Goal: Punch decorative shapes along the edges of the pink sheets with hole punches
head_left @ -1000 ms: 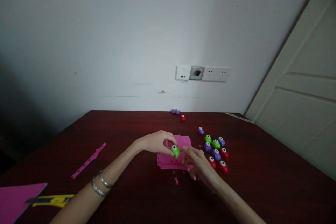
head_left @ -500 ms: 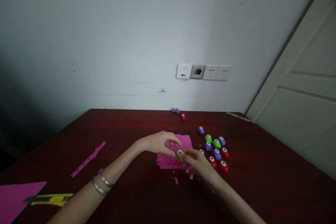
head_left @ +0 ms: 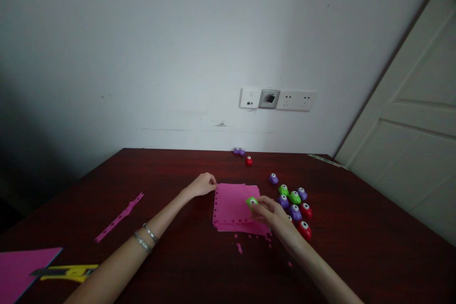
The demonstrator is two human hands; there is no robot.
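My right hand [head_left: 270,213] is closed on a small green hole punch [head_left: 251,202] with a single eye, held over the right part of a stack of pink paper [head_left: 233,202]. A row of holes runs down the left edge of the top sheet, and another along its lower edge. At the stack's far left corner my left hand [head_left: 204,184] is closed, its fingertips pinching the paper. More one-eyed punches lie close to my right hand, among them a red punch [head_left: 304,230], a purple punch [head_left: 295,212] and a green punch [head_left: 294,197].
Small pink scraps [head_left: 239,248] lie in front of the stack. On the left are a holed pink strip [head_left: 119,218], a yellow utility knife [head_left: 73,272] with its blade out and a pink sheet [head_left: 21,270]. Far back stands a red punch [head_left: 249,161] near the wall.
My left hand has moved left and away from me, from above the stack to its far left corner, and closed. My right hand has shifted slightly right with the green punch.
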